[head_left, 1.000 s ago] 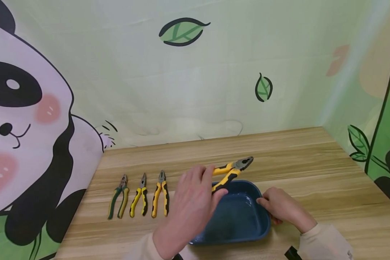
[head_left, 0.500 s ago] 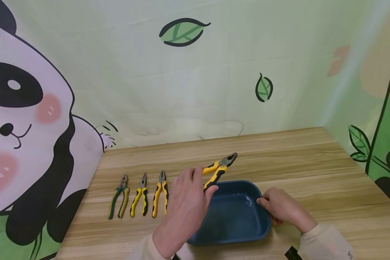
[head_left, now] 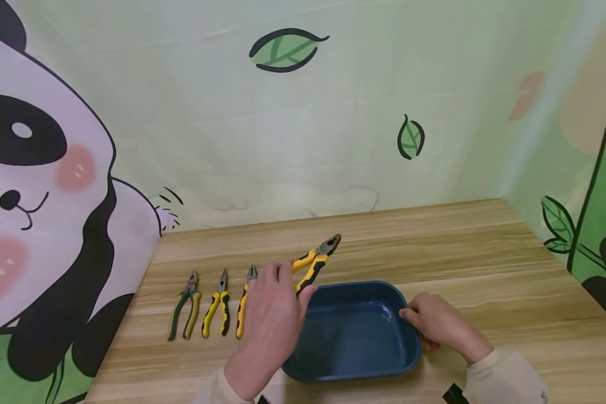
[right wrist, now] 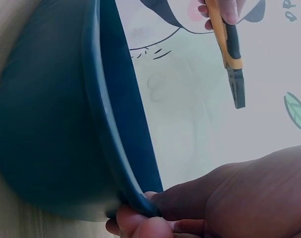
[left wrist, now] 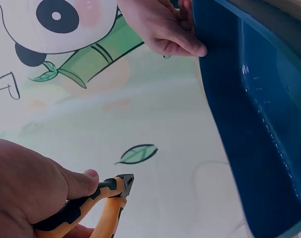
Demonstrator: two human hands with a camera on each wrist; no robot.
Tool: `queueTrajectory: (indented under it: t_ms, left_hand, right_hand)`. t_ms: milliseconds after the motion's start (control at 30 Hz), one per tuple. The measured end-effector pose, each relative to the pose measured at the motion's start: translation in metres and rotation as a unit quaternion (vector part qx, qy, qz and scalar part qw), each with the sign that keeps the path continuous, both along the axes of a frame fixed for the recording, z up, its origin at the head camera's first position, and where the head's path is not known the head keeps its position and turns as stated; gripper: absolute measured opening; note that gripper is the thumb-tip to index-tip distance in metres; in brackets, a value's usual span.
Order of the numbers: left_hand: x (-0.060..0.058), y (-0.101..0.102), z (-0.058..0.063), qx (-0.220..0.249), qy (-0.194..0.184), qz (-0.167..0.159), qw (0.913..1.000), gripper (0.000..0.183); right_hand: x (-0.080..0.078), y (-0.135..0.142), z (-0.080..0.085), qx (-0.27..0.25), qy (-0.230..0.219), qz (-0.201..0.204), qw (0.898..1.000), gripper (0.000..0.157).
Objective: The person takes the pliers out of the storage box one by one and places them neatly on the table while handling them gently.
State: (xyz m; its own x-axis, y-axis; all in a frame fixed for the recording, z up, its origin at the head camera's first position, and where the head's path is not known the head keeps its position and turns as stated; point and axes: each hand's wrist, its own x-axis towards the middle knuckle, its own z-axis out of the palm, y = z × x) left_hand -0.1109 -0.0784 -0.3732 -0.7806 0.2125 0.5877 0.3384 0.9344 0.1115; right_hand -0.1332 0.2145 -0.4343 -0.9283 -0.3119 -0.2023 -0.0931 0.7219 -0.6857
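My left hand (head_left: pixel 272 320) grips combination pliers (head_left: pixel 319 261) with yellow and black handles, held up at the left edge of a blue tray (head_left: pixel 353 376). Their grey nose points up and to the right, and the handles stand spread apart. In the left wrist view the thumb lies along one handle of the pliers (left wrist: pixel 103 203). My right hand (head_left: pixel 441 322) pinches the tray's right rim between thumb and fingers, as the right wrist view shows close up. Nothing lies inside the visible part of the tray.
Left of the tray, a row stands on the wooden table (head_left: pixel 434 241): green-handled pliers (head_left: pixel 194 303), yellow-black long-nose pliers (head_left: pixel 223 294), and another yellow-black pair (head_left: pixel 242 303), partly hidden by my left hand. A printed cloth wall (head_left: pixel 333 140) rises behind.
My left hand has moved left with the pliers, from over the tray to its left side, and now covers part of the nearest pliers in the row. My right hand and the tray stay put.
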Motion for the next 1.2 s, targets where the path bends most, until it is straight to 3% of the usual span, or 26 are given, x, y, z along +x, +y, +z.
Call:
queueTrajectory:
  t_ms: [367,633,1200]
  left_hand:
    - [-0.006,-0.016,-0.004,0.017,-0.015,0.030,0.9993,0.057]
    - [-0.007,-0.027,-0.008,0.022,0.012,0.047,0.9986,0.057]
    - [-0.007,-0.050,-0.015,0.046,-0.025,0.097,0.9939,0.055]
  right_hand:
    - [-0.001,0.000,-0.001,0.002,-0.005,-0.003,1.000,0.036]
    - [-0.001,0.000,-0.001,0.001,0.001,0.001,1.000,0.036]
    - [0.000,-0.002,0.000,0.005,-0.006,-0.005,1.000,0.037]
